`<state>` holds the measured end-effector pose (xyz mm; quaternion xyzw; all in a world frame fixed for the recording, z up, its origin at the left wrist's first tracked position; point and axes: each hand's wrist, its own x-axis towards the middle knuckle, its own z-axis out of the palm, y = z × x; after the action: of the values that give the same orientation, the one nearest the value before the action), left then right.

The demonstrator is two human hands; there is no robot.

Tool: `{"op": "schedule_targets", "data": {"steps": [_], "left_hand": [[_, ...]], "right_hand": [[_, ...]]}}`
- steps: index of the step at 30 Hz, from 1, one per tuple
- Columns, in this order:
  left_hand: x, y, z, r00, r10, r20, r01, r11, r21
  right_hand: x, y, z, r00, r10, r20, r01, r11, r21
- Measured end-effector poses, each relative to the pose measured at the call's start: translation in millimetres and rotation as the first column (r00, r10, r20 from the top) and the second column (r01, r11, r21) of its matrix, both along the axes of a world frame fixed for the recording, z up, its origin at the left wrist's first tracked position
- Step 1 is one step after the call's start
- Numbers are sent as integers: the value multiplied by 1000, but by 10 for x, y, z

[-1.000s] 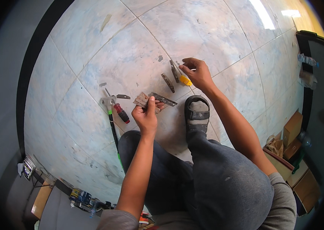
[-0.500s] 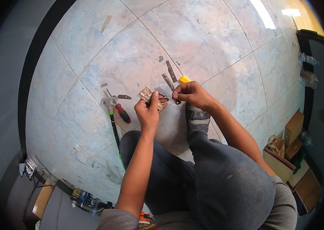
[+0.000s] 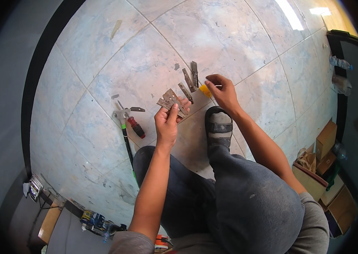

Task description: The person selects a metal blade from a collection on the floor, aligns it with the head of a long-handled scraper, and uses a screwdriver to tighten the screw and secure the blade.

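Note:
My left hand [image 3: 168,121] is closed on several worn metal strips [image 3: 173,101], flat and spotted, with small holes, fanned out between thumb and fingers. Past it on the tiles lie three more such pieces: a dark metal strip [image 3: 194,74], a pointed one [image 3: 188,80] and a short one [image 3: 185,93]. My right hand [image 3: 222,89] holds nothing, thumb and forefinger slightly apart. It hovers by a small yellow object [image 3: 205,90], which it partly hides; whether they touch I cannot tell.
To the left lie a screwdriver [image 3: 136,128] with a red and black handle, a black and green pole [image 3: 127,146] with a grey head, and a dark blade [image 3: 137,109]. My sandalled foot [image 3: 219,127] rests near the strips. Cardboard boxes [image 3: 325,139] stand at right.
My right hand has left the metal strips in my left hand and moved up and right, beside the yellow object. One more strip now lies on the tiles. The left hand's strips are turned and more fanned.

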<state>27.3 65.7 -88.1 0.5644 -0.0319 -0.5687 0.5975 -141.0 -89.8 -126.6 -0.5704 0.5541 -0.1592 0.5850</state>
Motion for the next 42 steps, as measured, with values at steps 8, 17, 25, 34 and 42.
{"op": "schedule_targets", "data": {"steps": [8, 17, 25, 34, 42], "left_hand": [[-42, 67, -130, 987, -125, 104, 124, 992, 19], [-2, 53, -15, 970, -116, -212, 121, 993, 9], [78, 77, -124, 958, -228, -173, 236, 971, 27], [113, 104, -205, 951, -277, -140, 294, 948, 122], [173, 118, -137, 944, -281, -175, 295, 954, 57]], "right_hand": [[295, 263, 288, 933, 84, 351, -241, 869, 433], [177, 274, 234, 917, -173, 360, -98, 775, 625], [135, 219, 178, 935, 14, 353, -224, 797, 561], [120, 252, 152, 925, -89, 371, -150, 810, 567], [181, 224, 260, 935, -18, 355, -184, 830, 526]]}}
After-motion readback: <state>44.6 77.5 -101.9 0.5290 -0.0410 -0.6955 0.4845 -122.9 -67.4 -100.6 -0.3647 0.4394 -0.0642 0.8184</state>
